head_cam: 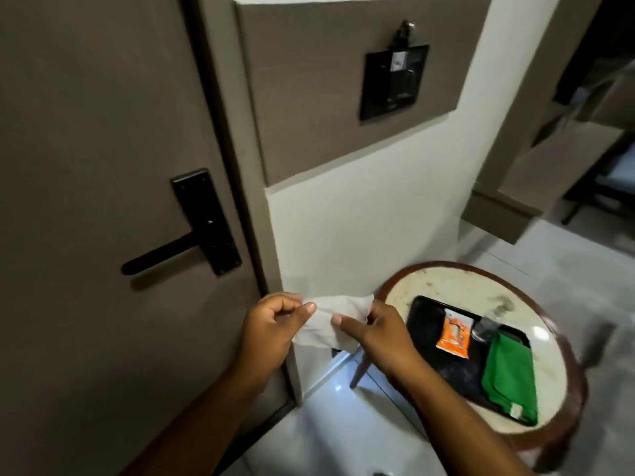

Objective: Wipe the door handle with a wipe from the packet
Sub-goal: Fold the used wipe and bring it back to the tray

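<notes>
A black lever door handle on a black plate sticks out to the left from the brown door. Below and right of it, my left hand and my right hand each pinch one side of a white wipe, which is stretched between them in front of the white wall. The orange wipe packet lies on a black tray to the right of my right hand.
The tray sits on a small round table with a dark wooden rim, next to the wall. A folded green cloth and a small clear object also lie on the tray. A black switch panel hangs on the wall above.
</notes>
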